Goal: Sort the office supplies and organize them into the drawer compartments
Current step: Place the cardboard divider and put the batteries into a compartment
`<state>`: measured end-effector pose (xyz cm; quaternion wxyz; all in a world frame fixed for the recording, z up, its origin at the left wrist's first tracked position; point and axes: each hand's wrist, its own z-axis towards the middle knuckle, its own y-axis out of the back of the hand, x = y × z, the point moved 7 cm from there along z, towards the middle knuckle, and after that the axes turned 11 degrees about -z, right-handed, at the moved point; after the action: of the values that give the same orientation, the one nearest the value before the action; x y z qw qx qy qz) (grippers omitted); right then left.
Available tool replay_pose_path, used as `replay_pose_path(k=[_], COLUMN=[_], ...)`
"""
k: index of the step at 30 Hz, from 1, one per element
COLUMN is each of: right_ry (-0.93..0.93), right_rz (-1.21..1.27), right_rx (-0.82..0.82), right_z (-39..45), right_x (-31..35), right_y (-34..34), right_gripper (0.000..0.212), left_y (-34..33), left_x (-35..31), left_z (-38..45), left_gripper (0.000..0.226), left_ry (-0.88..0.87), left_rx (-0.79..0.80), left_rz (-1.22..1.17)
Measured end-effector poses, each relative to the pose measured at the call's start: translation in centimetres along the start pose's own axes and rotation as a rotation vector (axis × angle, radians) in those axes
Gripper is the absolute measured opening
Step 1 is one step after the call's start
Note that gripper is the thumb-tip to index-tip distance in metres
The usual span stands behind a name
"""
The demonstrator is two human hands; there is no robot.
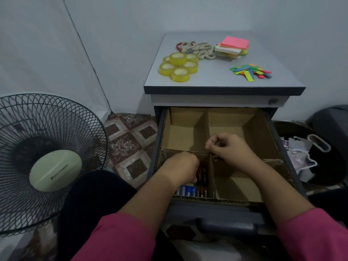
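Note:
The open drawer (271,140) holds a cardboard insert with four compartments. Several batteries (189,191) lie in the near-left compartment. My left hand (183,167) reaches down into that compartment with its fingers curled among dark batteries; whether it grips one is hidden. My right hand (228,149) hovers over the central divider with fingers curled, pinching something small and dark that I cannot make out. On the cabinet top (212,78) lie several yellow tape rolls (178,65), scissors (197,48), a stack of sticky notes (232,48) and coloured flat strips (251,71).
A black standing fan (50,159) is on the floor at the left. A dark bin (308,153) with plastic bags stands right of the drawer. The two far compartments and the near-right one show bare cardboard. The drawer handle (226,225) is near my sleeves.

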<state>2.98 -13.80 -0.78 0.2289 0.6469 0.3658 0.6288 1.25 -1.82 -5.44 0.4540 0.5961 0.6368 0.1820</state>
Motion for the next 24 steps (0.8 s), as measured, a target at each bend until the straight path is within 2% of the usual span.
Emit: replay_pose_path(k=[3, 6, 8, 12, 15, 19, 24], right_ry=[0.002, -0.002, -0.001, 0.012, 0.013, 0.009, -0.002], right_rz=[0.020, 0.019, 0.023, 0.026, 0.031, 0.034, 0.044], right_rx=[-0.004, -0.002, -0.004, -0.011, -0.008, -0.008, -0.008], right_z=[0.1, 0.2, 0.2, 0.2, 0.1, 0.2, 0.3], right_x=[-0.1, -0.3, -0.2, -0.2, -0.2, -0.3, -0.5], right_y=[-0.1, -0.2, -0.2, -0.1, -0.2, -0.3, -0.3], right_gripper=[0.007, 0.006, 0.006, 0.007, 0.006, 0.007, 0.008], left_y=[-0.5, -0.6, -0.7, -0.9, -1.4, -1.0, -1.2], left_x=[0.1, 0.3, 0.5, 0.4, 0.0, -0.3, -1.1], left_z=[1.3, 1.7, 1.7, 1.7, 1.5, 1.4, 0.7], left_gripper=[0.015, 0.025, 0.018, 0.033, 0.032, 0.025, 0.019], left_ry=[0.013, 0.007, 0.039, 0.101, 0.111, 0.077, 0.043], left_rx=[0.009, -0.015, 0.016, 0.097, 0.141, 0.056, 0.065], left_rz=[0.008, 0.010, -0.002, -0.046, 0.001, 0.059, 0.073])
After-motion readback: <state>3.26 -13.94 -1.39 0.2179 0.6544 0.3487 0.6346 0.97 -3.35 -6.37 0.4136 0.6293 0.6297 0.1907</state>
